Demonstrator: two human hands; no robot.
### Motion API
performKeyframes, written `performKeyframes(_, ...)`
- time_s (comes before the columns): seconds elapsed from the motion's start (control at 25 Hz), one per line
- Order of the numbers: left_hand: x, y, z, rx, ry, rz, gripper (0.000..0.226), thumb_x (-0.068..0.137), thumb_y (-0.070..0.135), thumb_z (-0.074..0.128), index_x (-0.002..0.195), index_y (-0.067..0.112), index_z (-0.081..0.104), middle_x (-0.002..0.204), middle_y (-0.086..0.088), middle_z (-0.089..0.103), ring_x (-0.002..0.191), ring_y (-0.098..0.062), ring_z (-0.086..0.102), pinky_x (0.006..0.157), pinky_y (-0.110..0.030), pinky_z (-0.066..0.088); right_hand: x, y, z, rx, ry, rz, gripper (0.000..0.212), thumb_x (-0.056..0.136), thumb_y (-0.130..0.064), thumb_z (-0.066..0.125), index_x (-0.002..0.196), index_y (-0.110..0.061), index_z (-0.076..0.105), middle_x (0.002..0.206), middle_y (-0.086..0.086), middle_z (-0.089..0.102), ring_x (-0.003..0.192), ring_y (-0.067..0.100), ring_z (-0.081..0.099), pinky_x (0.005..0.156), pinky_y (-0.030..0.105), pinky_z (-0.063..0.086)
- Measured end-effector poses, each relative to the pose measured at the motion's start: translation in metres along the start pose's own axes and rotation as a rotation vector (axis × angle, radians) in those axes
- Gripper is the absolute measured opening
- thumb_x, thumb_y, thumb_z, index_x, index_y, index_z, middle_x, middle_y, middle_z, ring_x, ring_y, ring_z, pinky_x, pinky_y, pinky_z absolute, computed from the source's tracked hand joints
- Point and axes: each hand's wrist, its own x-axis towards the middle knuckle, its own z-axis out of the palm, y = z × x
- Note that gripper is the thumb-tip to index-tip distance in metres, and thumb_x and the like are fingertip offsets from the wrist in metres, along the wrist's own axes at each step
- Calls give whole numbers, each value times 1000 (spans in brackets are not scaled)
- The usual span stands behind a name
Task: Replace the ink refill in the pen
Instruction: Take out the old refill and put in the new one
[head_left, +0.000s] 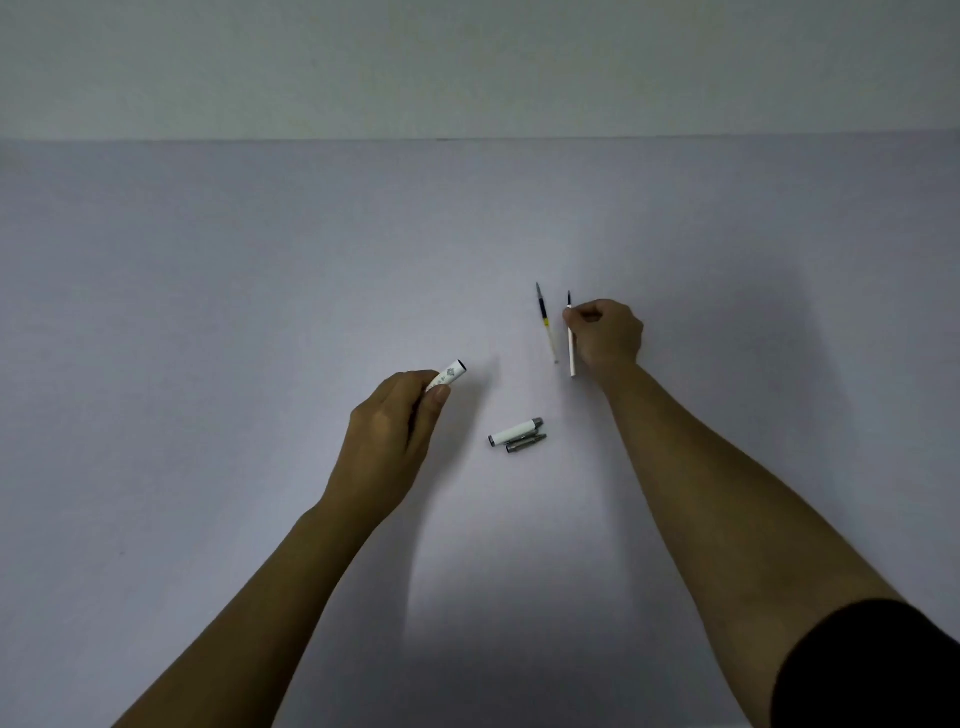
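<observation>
Table (208, 312): a wide, plain, pale surface fills most of the view, ending at a pale wall behind.

Arms: two bare forearms reach forward from the near edge, well apart; a dark sleeve (872, 670) shows at the near right corner.

Left hand (387, 441): curled shut around the pen barrel (451, 375), a white tube with a small printed pattern. Its open, dark end pokes out past the fingers, tilted up and to the right.

Right hand (608, 335): farther out on the table, fingers pinched on a thin white refill (571, 345) near its dark tip end. The refill points away from the person, and its tail hangs toward the table.

Cap and grip piece (517, 432): a short white section with a grey end lies on the table between the two hands, touching a smaller grey metal piece beside it.

Second refill (546, 322): a thin clear one with dark ink and a yellow band lies on the table just left of the right hand, untouched.

Where the task's parts lie: one refill is in the right hand and the barrel in the left, well apart, with the loose pieces between them.

Risks: the two refills sit close together, so the spent one could be mistaken for the fresh one; I cannot tell which is which. A refill fed in off-line could catch the barrel's rim. The round loose pieces could roll if a wrist brushes them.
</observation>
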Motion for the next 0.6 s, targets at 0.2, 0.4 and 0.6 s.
performKeyframes(0.2,4,-6,2,22,-12,-15,20,94,23,46,95,8,60,72,7,49,62,0,46,63,0,33,3,-1,8,-30,34,-39,24,82,-24,68,96,-4,69,102,13,72,98,27,65,74,25,42)
performKeyframes(0.4,5,-6,3,-2,-12,-13,22,93,25,44,94,9,59,67,17,43,62,1,47,62,0,33,-1,-6,4,-54,44,-98,27,85,-30,64,96,-5,67,100,12,72,93,26,65,73,25,42)
performKeyframes(0.6,4,-7,0,-29,0,-3,28,92,31,40,94,10,59,66,21,41,70,6,49,62,0,33,-12,-22,13,-381,11,-235,21,82,-31,66,87,-10,70,87,8,72,78,27,66,59,25,38)
